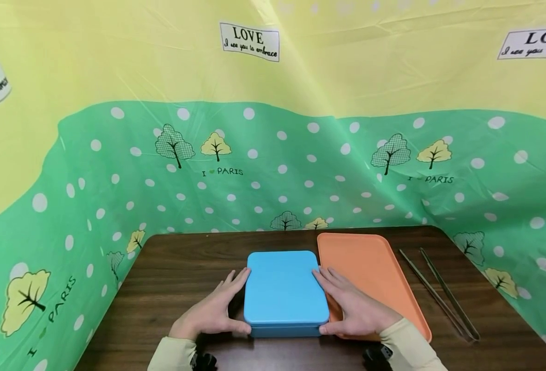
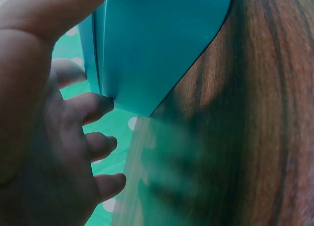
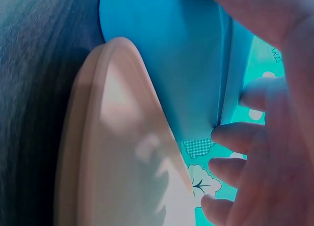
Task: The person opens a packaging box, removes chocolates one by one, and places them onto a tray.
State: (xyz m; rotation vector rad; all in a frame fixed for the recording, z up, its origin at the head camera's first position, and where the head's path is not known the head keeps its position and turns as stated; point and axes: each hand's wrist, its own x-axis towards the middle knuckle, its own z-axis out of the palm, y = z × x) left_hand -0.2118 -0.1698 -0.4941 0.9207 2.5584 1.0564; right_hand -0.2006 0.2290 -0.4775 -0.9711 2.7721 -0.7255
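A blue lidded box (image 1: pixel 286 288) sits on the dark wooden table, its lid on top. My left hand (image 1: pixel 215 312) touches its left side, thumb at the front corner and fingers stretched along the edge. On the opposite side, my right hand (image 1: pixel 354 304) rests against the box in much the same way. From the left wrist, fingertips (image 2: pixel 105 104) meet the box (image 2: pixel 157 44) near the lid seam. In the right wrist view, a fingertip (image 3: pixel 223 135) also lies by that seam, while the other fingers stand apart from the box.
An orange tray (image 1: pixel 361 252) lies right of the box, close against it and partly under my right hand. Long metal tweezers (image 1: pixel 449 294) lie farther right on the table (image 1: pixel 185 257). A green and yellow patterned cloth (image 1: pixel 273 134) hangs around the back and sides.
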